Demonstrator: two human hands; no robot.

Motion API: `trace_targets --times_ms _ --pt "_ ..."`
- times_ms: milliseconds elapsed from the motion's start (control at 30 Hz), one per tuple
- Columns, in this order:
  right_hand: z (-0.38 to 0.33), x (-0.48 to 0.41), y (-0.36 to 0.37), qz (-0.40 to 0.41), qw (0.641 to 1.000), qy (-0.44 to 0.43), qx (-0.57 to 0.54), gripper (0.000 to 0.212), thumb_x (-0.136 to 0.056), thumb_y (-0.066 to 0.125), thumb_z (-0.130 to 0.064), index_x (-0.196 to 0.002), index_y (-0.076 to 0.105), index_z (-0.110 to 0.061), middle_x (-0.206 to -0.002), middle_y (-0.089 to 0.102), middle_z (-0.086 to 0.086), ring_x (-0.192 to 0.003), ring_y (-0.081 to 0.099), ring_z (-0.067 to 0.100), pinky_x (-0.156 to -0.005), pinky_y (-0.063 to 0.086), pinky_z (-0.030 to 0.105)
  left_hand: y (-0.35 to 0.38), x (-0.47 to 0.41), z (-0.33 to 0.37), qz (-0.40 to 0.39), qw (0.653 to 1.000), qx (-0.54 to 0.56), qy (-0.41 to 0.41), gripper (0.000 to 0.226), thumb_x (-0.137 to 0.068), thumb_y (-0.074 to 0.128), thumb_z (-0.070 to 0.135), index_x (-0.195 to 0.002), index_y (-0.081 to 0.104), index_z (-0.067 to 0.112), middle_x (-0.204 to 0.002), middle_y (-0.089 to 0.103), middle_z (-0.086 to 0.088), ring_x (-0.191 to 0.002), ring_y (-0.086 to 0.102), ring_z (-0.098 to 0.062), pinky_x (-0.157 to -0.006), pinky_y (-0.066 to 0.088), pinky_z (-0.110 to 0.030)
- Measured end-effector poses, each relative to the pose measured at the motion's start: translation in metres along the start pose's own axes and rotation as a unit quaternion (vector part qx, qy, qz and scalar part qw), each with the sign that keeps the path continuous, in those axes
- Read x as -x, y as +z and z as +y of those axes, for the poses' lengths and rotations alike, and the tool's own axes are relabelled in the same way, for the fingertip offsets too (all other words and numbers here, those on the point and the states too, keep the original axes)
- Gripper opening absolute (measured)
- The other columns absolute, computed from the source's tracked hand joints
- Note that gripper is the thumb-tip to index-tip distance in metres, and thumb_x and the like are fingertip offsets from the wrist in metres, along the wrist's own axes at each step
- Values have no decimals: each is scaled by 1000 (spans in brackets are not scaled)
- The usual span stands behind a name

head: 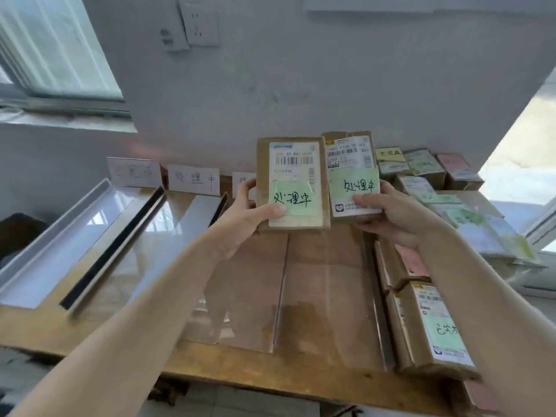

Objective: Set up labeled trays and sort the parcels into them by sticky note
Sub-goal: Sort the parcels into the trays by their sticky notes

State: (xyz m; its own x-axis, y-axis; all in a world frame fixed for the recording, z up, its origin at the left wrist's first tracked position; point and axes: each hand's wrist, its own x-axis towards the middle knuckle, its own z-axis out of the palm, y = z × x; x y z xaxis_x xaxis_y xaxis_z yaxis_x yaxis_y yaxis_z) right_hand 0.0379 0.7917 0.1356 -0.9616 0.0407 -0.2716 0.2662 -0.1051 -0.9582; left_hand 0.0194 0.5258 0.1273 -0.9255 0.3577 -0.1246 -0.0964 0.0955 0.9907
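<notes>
Cardboard, flat and small: two are held up side by side above the desk. Left parcel is gripped at its lower left corner by the left hand, thumb on the edge of its green note. Right parcel is gripped along its lower edge by the right hand. Matching writing is seen on both notes. Judged light and stiff, faces perhaps slick. Hold is best taken on edges, off the notes, which could peel. Trays lie at left, cards stood behind.
</notes>
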Motion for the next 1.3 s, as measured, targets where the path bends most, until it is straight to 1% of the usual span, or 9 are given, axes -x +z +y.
trace_targets --times_ms 200,333,567,700,767,933,1033,1167,1300 --pt "7 -51 99 -31 999 21 -13 63 -81 67 -8 -137 38 -16 -108 71 6 -97 69 21 -75 57 35 -107 -10 -10 11 999 16 -34 91 -60 78 32 -136 27 31 -109 70 1 -107 62 -32 -97 46 -52" --pt "12 -73 135 -38 998 45 -7 58 -81 68 -7 -132 41 -15 -107 71 8 -97 68 23 -83 55 40 -147 -9 -22 38 999 9 -38 77 -69 71 26 -132 30 36 -104 72 3 -99 67 -22 -89 52 -42" --pt "26 -125 195 -58 994 95 14 50 -83 68 -6 -128 47 -8 -106 71 11 -88 71 21 -61 60 34 -221 -3 -53 132 988 17 -75 61 -66 71 30 -117 39 41 -112 67 2 -80 66 -12 -72 51 -33" --pt "47 -152 232 -53 989 135 14 36 -86 64 -7 -121 58 -5 -111 69 12 -100 67 24 -75 57 36 -269 -14 -76 144 980 27 -133 82 -54 75 36 -126 36 34 -107 69 -4 -82 65 -19 -80 50 -41" --pt "57 -169 250 -40 989 144 10 35 -86 64 -8 -120 59 -6 -112 69 12 -101 66 25 -79 56 36 -290 -29 -91 130 979 30 -154 80 -60 74 31 -129 34 31 -106 69 -4 -84 64 -21 -77 50 -40" --pt "83 -213 292 25 985 165 -34 46 -80 70 -8 -123 54 -4 -108 70 13 -92 69 25 -60 57 31 -339 -78 -121 88 974 17 -208 62 -83 66 21 -133 30 28 -103 65 -3 -78 64 -17 -64 50 -32" --pt "99 -237 320 63 981 182 -30 47 -81 71 -10 -123 53 -1 -103 71 11 -93 69 24 -83 55 39 -368 -108 -134 61 972 0 -228 60 -85 66 21 -132 30 30 -107 65 -2 -90 64 -19 -79 53 -41" --pt "117 -263 348 120 973 194 -34 54 -81 71 -9 -125 42 5 -110 67 16 -85 69 23 -69 57 33 -394 -145 -148 38 968 -19 -248 68 -81 70 25 -134 28 26 -115 62 -3 -103 62 -22 -91 50 -50" --pt "129 -285 362 171 964 201 5 64 -73 77 -15 -120 34 -11 -118 59 16 -96 66 27 -87 54 43 -406 -171 -161 11 961 -47 -271 74 -80 70 30 -139 25 26 -121 58 -5 -106 59 -24 -95 45 -54"
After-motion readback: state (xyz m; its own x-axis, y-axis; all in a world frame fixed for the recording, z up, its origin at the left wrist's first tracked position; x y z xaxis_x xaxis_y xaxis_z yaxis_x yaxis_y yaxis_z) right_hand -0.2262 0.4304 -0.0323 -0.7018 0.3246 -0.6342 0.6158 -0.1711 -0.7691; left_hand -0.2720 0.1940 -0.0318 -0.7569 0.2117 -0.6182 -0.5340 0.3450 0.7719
